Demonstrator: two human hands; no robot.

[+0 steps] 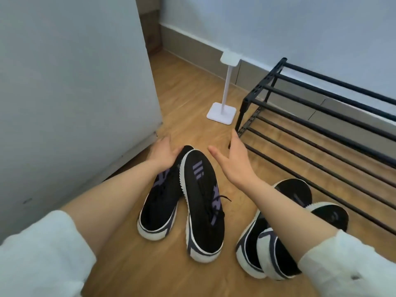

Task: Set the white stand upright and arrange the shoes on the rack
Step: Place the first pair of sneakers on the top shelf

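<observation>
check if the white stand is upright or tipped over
Upright. The white stand sits with its square base flat on the wooden floor and its pole rising to the top plate, beside the black shoe rack.

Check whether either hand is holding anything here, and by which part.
The left hand rests on the toe end of the left black shoe, fingers not visibly closed round it. The right hand is open and holds nothing.

wood floor [132,264] – bare | white cabinet [75,93] – left | pale wall [278,24] – behind
</observation>
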